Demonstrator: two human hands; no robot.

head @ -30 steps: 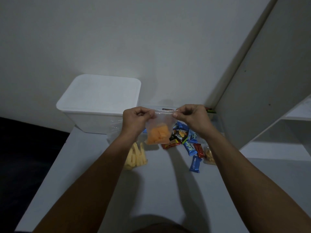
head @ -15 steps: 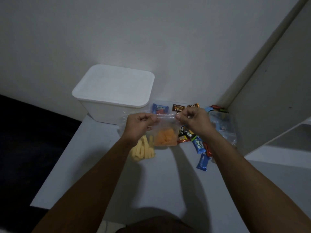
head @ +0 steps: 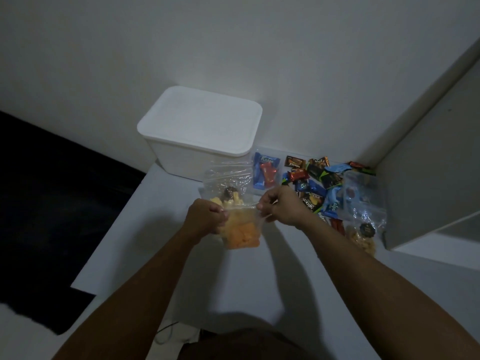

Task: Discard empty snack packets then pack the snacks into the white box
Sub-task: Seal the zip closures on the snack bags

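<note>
A clear zip bag of orange snack pieces (head: pixel 240 233) hangs above the white table (head: pixel 272 276). My left hand (head: pixel 206 219) pinches its top left corner and my right hand (head: pixel 281 205) pinches its top right corner. The white box (head: pixel 200 131) stands behind, against the wall, with its lid on. A second clear bag with yellow sticks (head: pixel 228 188) lies just behind the held bag. Wrapped snack bars in blue, red and black (head: pixel 314 183) are scattered to the right of the box.
A clear bag with pale snacks and a dark label (head: pixel 363 229) lies at the right by a white shelf panel (head: pixel 428 193). The table's left edge (head: pixel 109 237) drops to a dark floor. A wall runs close behind the box.
The view has shifted, so the box and table sit further right in frame. My hands have lowered the orange bag toward the table, still pinching its top corners.
</note>
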